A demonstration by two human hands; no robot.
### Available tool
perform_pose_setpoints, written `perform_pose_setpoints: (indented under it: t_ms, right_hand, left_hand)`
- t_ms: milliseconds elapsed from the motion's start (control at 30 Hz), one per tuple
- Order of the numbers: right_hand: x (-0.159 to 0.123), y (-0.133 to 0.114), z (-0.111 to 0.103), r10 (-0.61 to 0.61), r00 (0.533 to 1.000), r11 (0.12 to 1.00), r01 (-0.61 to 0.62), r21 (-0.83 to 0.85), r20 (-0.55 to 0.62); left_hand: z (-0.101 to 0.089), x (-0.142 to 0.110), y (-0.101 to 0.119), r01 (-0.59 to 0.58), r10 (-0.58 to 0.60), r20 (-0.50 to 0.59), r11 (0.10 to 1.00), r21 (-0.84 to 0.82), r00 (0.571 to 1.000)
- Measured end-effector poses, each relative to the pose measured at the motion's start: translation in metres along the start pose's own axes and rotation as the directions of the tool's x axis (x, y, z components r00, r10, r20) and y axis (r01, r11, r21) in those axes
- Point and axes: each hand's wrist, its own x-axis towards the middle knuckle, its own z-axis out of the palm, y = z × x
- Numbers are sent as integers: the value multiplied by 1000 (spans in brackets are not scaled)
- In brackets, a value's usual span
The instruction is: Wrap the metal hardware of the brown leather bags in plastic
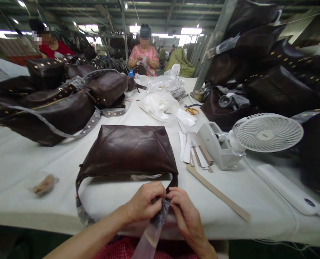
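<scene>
A dark brown leather handbag [130,149] lies on its side on the white-covered table, its strap [80,207] looping toward me. Just below the bag's right end, my left hand [149,201] is closed in a pinch on the strap, which has a clear plastic sleeve [161,216] around it. Opposite, my right hand [185,212] pinches the strap and the edge of that plastic with its fingertips. A loose tail of plastic hangs down toward my lap. The strap portion between my fingers is partly hidden.
More brown bags [60,111] are heaped at the left and stacked at the right. A tape dispenser [222,147], a white fan [268,133], paper strips [195,151], orange-handled scissors [192,111] and crumpled plastic [161,104] lie around the bag. Co-workers [144,54] sit across the table.
</scene>
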Motion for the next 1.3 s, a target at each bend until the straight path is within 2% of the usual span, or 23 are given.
perform_pose_setpoints:
  t_ms: [100, 267, 333, 467, 633, 700, 733, 800, 833, 867, 900, 1000, 1033, 1100, 1133, 1200, 1300]
  right_hand:
    - [0, -1, 1, 8, 1000, 1000, -8, -1, 19]
    - [-1, -1, 0, 63, 997, 998, -64, -24, -36]
    - [-1, 0, 1, 61, 997, 998, -62, -26, -38]
    - [0, 2, 5, 28, 999, 999, -29, -37, -28]
    - [13, -1, 7, -22, 1000, 999, 22, -32, 6]
    - [21, -6, 5, -39, 999, 999, 39, -27, 16]
    - [25, -8, 4, -46, 999, 999, 47, -28, 24]
    - [33, -14, 2, -56, 997, 997, 58, -46, 56]
    - [37, -16, 2, -62, 995, 996, 67, -61, 77]
    - [39, -19, 2, -72, 992, 994, 80, -79, 100]
    - [42, -22, 3, -82, 990, 991, 94, -100, 118]
    - [52, -27, 7, -137, 981, 974, 159, -160, 140]
    - [56, -28, 7, -162, 976, 968, 186, -167, 145]
    - [66, -28, 3, -223, 963, 953, 248, -174, 148]
    - [72, -27, -1, -248, 957, 942, 275, -192, 153]
    - [86, -25, -12, -267, 944, 910, 313, -272, 192]
    - [103, -25, -25, -276, 897, 840, 399, -367, 344]
  left_hand:
    - [1, 3, -1, 115, -113, 32, 992, -45, 993]
    - [-1, 12, 3, 278, -272, 57, 944, -178, 961]
    - [-3, 13, 4, 273, -269, 46, 953, -129, 962]
    - [-8, 13, 5, 185, -186, 56, 983, 16, 981]
    - [-13, 18, 9, 290, -292, 33, 956, 53, 956]
    - [-18, 18, 15, 393, -393, 19, 919, 13, 919]
    - [-22, 16, 19, 465, -464, 38, 884, -43, 885]
    - [-31, 11, 31, 592, -578, 129, 791, -154, 806]
    - [-35, 8, 38, 628, -606, 167, 760, -169, 778]
    - [-39, 4, 44, 638, -614, 178, 757, -140, 769]
    - [-43, 1, 50, 625, -610, 162, 777, -70, 776]
    - [-45, -5, 58, 524, -540, 40, 831, 185, 841]
    - [-45, -5, 57, 494, -507, 13, 844, 209, 862]
    - [-46, -4, 52, 464, -468, 3, 877, 124, 884]
    - [-48, -3, 49, 464, -466, 30, 885, 42, 884]
    - [-56, -2, 45, 489, -469, 159, 862, -132, 869]
    - [-76, -3, 45, 574, -454, 381, 758, -311, 805]
